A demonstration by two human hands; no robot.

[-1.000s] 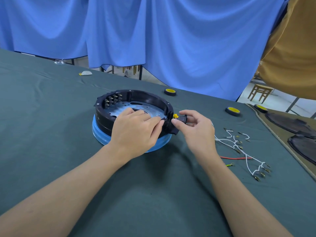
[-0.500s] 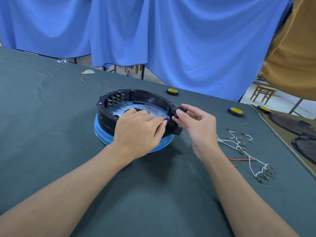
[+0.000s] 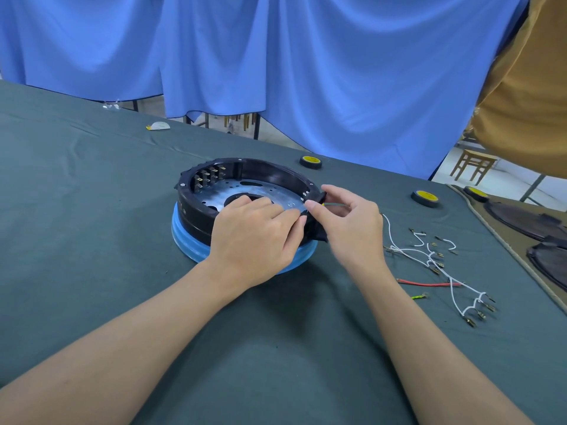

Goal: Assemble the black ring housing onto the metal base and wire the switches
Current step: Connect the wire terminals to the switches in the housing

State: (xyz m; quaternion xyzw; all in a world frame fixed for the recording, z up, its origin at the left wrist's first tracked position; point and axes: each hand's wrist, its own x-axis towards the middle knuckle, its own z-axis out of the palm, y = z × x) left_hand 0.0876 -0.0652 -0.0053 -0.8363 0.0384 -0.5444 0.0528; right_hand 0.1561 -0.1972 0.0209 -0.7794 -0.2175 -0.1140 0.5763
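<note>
The black ring housing (image 3: 270,172) sits on a perforated metal base (image 3: 260,191), which rests on a blue round pad (image 3: 184,240) on the green cloth. A row of switch terminals (image 3: 208,177) lines the ring's far-left inner wall. My left hand (image 3: 254,231) lies over the ring's near rim, fingers curled onto its right edge. My right hand (image 3: 349,222) pinches a small black part against the ring's right outer side; a bit of yellow shows behind the fingers. White wires (image 3: 429,259) with metal terminals lie to the right.
A red wire (image 3: 429,283) and a short yellow-green lead (image 3: 418,296) lie near the white harness. Yellow-topped black wheels (image 3: 310,162) (image 3: 425,197) stand behind. Dark round covers (image 3: 527,222) sit at the right edge. A person in a tan top (image 3: 527,87) stands at upper right.
My right hand has moved in from the right and brought the small black part with the yellow tab up against the ring's right side. My left hand stays on the ring.
</note>
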